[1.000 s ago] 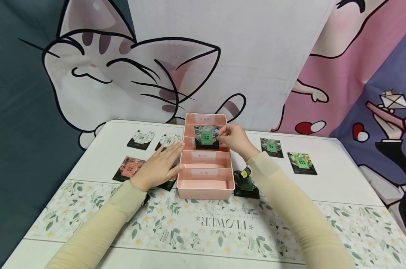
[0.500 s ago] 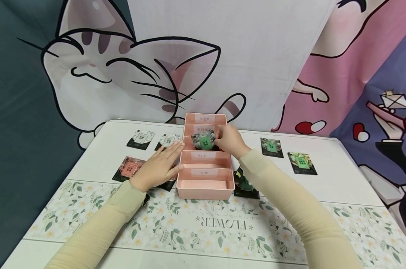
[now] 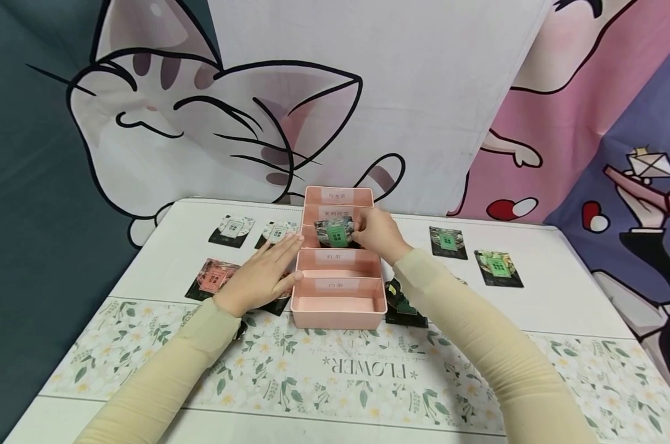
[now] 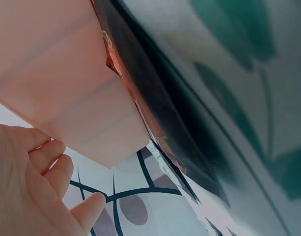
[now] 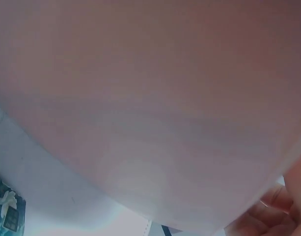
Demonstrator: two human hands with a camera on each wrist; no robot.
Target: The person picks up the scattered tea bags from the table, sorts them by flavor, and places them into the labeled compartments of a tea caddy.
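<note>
A long pink divided box with paper labels stands mid-table. My right hand pinches the right edge of a green-labelled tea bag sachet, which is tilted with its lower part down in the middle compartment. My left hand lies against the box's left side, fingers extended. In the left wrist view, the fingers touch the pink wall's edge. Most of the right wrist view is filled by the blurred box wall; fingers show at its lower right corner.
Left of the box lie white-labelled sachets and red-labelled sachets, one partly under my left hand. To the right are green-labelled sachets and a lighter green one. Another dark sachet lies partly beneath my right forearm.
My right hand has moved slightly left and the sachet has gone from held flat above the box to tilted and lower in the middle compartment. My left hand stays put.
</note>
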